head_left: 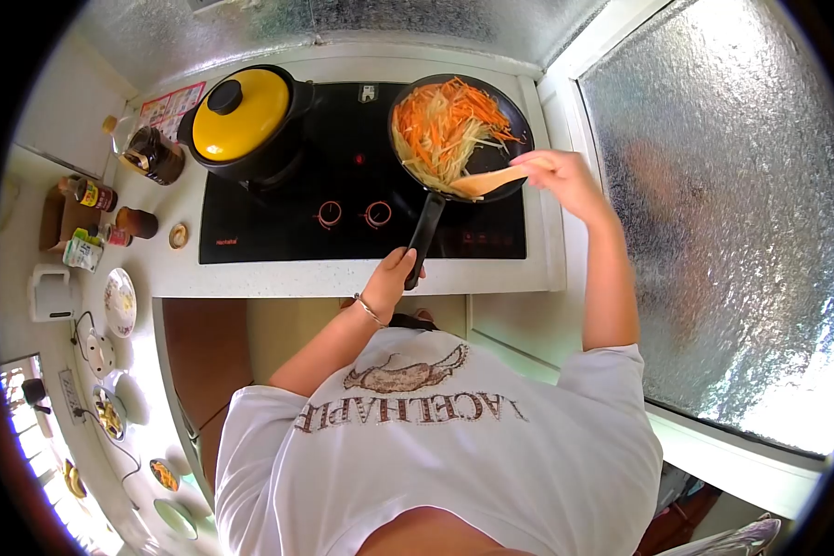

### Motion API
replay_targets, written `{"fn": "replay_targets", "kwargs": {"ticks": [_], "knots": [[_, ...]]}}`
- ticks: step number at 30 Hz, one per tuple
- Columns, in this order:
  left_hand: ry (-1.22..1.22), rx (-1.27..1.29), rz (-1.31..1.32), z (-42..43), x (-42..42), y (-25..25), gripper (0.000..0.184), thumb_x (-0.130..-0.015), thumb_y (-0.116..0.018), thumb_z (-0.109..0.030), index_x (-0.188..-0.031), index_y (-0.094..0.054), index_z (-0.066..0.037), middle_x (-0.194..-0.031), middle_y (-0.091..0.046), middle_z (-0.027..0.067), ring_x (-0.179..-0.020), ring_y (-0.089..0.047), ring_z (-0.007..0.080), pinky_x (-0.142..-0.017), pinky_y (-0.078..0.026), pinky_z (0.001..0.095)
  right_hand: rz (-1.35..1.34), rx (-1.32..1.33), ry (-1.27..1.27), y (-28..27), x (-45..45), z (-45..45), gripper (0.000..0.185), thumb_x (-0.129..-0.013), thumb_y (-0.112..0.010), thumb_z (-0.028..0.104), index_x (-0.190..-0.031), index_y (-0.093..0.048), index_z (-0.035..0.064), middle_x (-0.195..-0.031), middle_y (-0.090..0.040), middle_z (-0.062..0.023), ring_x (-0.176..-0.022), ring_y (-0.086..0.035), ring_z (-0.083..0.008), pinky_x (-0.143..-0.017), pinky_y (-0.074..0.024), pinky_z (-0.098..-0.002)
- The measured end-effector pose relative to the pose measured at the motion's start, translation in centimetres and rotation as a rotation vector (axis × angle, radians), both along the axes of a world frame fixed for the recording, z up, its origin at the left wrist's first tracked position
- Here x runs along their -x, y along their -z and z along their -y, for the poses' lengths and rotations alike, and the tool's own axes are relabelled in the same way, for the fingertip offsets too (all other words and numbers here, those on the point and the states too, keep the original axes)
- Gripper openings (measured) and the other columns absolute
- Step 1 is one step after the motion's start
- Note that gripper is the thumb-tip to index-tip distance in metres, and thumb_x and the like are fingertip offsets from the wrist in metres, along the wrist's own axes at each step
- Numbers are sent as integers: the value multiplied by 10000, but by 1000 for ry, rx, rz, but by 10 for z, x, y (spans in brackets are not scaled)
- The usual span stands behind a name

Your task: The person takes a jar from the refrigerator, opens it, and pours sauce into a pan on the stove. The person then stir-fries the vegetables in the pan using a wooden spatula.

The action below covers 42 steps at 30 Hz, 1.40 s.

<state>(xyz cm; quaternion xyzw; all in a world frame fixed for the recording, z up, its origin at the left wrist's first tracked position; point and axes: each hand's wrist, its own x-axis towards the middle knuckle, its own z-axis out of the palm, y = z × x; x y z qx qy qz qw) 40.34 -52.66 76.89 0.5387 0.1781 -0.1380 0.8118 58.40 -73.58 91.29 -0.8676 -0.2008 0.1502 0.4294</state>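
By the front edge of the counter (324, 280), the left hand (394, 276) wraps its fingers round the handle (425, 236), which crosses the near edge of the hob (273, 222). Open glass lies left of it. The right hand (556, 181) pinches the spatula (491, 181), blade inside the pan (491, 159). That pan, hob right, holds orange and pale shreds (447, 125); the pot (267, 165), left, is lidded.

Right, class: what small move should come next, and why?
Probably push some shreds onto the bare part of the pan: the wooden spatula, in the right hand, is at their edge, and the left hand grips the handle.
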Motion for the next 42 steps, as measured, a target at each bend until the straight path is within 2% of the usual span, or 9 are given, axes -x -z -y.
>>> {"fn": "replay_targets", "kwargs": {"ticks": [3,9,13,16,33,38,40,41,42], "knots": [[0,0,1,0,0,2,281,-934,-416,-254,-767,-528,-58,-647,-463,-25,-591,-344,66,-566,-300,221,254,14,-310,29,-5,-22,183,-869,-540,127,-985,-629,16,-768,-633,-47,-654,-548,-97,-615,-449,-236],[24,-16,1,-1,-1,5,294,-936,-414,-263,-760,-533,-59,-641,-450,-25,-591,-336,67,-568,-296,224,269,-2,44,30,-16,-16,181,-838,-583,138,-945,-624,-1,-746,-637,-109,-626,-603,-156,-590,-466,-255],[55,-19,1,-4,0,13,278,-936,-408,-240,-955,-557,-7,-725,-528,9,-651,-409,83,-633,-337,219,168,-46,70,25,-11,-30,197,-837,-588,157,-941,-623,-6,-711,-631,-110,-603,-595,-146,-576,-458,-255],[41,4,-1,-3,0,12,286,-936,-407,-244,-961,-554,0,-734,-529,17,-661,-423,89,-643,-349,220,274,-128,-60,46,-15,-58,211,-847,-564,185,-899,-629,-9,-666,-621,-99,-568,-586,-142,-550,-447,-266],[14,10,14,-2,2,9,291,-937,-410,-252,-954,-549,3,-732,-521,16,-672,-436,93,-644,-355,224,218,-121,419,49,-42,-44,203,-843,-560,167,-918,-617,-12,-634,-621,-67,-528,-586,-111,-500,-449,-243],[20,0,11,-2,2,6,291,-937,-411,-253,-952,-549,2,-729,-523,14,-671,-436,93,-646,-354,224,260,-151,106,47,-22,-62,205,-847,-585,195,-942,-638,20,-669,-610,-35,-566,-542,-77,-546,-429,-216],[24,5,-3,-3,2,6,291,-937,-412,-253,-952,-551,1,-729,-525,13,-674,-440,92,-647,-357,224,329,-57,0,49,-15,-84,198,-842,-584,179,-925,-640,8,-693,-632,-70,-591,-577,-100,-568,-447,-233],[30,3,-4,-3,2,6,291,-937,-412,-253,-952,-551,1,-729,-525,13,-674,-440,92,-647,-357,224,324,-125,35,52,-17,-92,176,-812,-574,181,-884,-639,33,-787,-632,-145,-738,-611,-291,-663,-465,-342],[28,6,-6,-3,1,6,290,-936,-413,-253,-952,-552,1,-729,-526,12,-674,-440,92,-647,-358,224,326,-128,39,50,-21,-91,176,-812,-574,181,-884,-639,33,-787,-632,-145,-738,-611,-291,-663,-465,-342]]}}
